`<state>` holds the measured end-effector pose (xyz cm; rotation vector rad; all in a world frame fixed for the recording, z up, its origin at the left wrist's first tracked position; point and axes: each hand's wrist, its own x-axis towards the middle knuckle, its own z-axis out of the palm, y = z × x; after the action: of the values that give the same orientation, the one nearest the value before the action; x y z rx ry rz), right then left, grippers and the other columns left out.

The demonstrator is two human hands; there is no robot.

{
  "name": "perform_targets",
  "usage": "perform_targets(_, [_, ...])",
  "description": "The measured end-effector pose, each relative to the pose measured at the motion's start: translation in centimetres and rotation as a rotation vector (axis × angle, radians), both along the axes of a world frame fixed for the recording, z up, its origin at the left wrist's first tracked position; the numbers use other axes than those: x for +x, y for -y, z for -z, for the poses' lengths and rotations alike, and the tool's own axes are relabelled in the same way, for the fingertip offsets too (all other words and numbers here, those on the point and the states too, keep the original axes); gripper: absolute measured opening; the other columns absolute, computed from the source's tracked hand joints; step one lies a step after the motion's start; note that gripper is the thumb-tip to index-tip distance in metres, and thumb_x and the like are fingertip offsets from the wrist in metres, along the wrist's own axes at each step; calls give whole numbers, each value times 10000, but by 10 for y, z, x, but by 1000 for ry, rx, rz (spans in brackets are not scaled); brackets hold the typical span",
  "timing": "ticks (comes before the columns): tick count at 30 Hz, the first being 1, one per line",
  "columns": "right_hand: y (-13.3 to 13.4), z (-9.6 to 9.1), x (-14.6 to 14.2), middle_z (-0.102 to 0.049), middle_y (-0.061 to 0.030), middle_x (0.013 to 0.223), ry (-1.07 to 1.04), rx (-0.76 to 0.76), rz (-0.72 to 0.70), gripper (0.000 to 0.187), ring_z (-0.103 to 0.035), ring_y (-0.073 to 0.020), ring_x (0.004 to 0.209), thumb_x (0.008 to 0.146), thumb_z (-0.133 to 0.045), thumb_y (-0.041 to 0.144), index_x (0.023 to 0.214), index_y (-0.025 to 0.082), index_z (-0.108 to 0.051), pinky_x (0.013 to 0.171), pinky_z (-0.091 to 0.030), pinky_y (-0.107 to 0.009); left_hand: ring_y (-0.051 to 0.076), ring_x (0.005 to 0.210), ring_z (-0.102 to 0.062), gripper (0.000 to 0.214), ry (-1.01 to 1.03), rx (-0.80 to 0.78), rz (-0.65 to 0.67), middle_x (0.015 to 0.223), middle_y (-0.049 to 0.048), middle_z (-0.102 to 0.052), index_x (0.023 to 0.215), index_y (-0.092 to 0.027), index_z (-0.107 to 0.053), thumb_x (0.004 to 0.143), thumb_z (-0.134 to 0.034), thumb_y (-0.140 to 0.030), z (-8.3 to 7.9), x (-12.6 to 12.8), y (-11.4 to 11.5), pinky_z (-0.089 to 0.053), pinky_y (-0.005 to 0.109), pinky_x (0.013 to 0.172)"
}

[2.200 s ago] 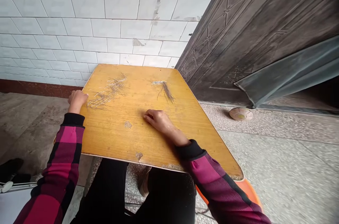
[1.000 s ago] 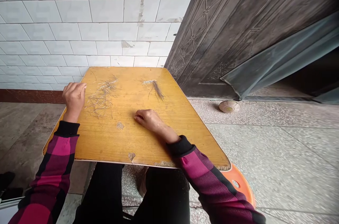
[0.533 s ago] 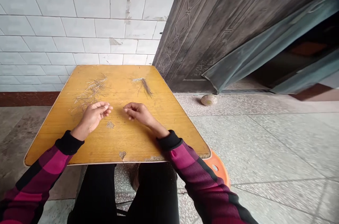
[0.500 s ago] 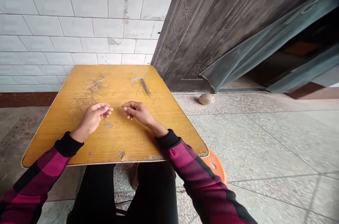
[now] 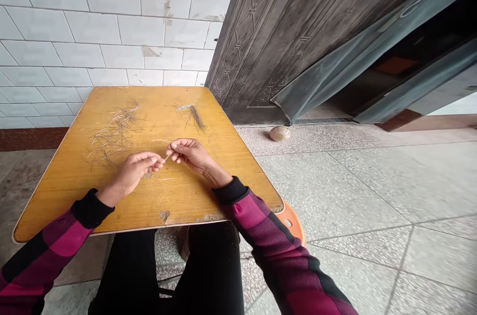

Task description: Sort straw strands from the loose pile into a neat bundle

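My left hand (image 5: 136,171) and my right hand (image 5: 190,152) meet over the middle of a worn yellow wooden table (image 5: 208,183). Both pinch the ends of one thin pale strand (image 5: 168,156) stretched between the fingertips, just above the tabletop. A loose scatter of thin wiry strands (image 5: 112,133) lies on the table to the far left of my hands. A small tidy bundle of strands (image 5: 193,114) lies beyond my right hand. Both sleeves are magenta and black.
A white tiled wall (image 5: 112,22) stands behind the table. A dark carved metal door (image 5: 298,32) stands open on the right. A small ball (image 5: 279,133) lies on the speckled floor by the door. An orange stool (image 5: 292,220) shows under the table's right corner.
My left hand left the table's left edge by the scattered strands and came to the middle. Both hands closed in and now pinch one strand between them. The view shifted right.
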<state>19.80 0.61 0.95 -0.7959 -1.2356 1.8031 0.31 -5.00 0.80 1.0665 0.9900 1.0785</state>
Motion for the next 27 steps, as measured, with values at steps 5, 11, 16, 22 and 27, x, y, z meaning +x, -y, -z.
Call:
perform_targets(5, [10,-1,-5,-683,-12,610,235,143,-79,298,-581,-58,476,687,-773,404,679,122,-678,459,-475,-163,160,662,-617,319,11,-54,-25,725,76,-686,744,-145,-678,740,-661,-464,-1,-12,-16,-457,288,625])
perform_targets(11, [24,3,-19,-654,2,562,451,224,-158,217,-603,-74,483,734,-731,337,684,130,-688,442,-495,-164,124,524,-503,251,-344,81,249,566,31,-593,604,-163,-652,703,-685,-391,-10,-10,-18,-382,265,532])
perform_targets(16, [28,5,-23,-652,4,585,425,199,-145,163,-600,-68,499,707,-753,274,703,128,-679,438,-495,-155,125,492,-490,177,-446,85,286,505,29,-565,560,-168,-655,686,-663,-291,-10,-12,-18,-359,268,511])
perform_targets(22, [31,5,-25,-652,22,622,339,209,-127,252,-620,-95,548,710,-752,228,895,145,-603,519,-525,-211,130,502,-510,163,-443,92,273,517,38,-587,545,-166,-657,683,-622,-244,-9,-12,-19,-377,275,521])
perform_targets(27, [35,4,-25,-683,6,698,614,558,52,317,-626,-117,609,796,-671,212,1085,161,-552,609,-485,-242,103,492,-481,142,-310,118,78,531,13,-581,567,-159,-639,675,-592,-237,-3,-8,-20,-357,255,512])
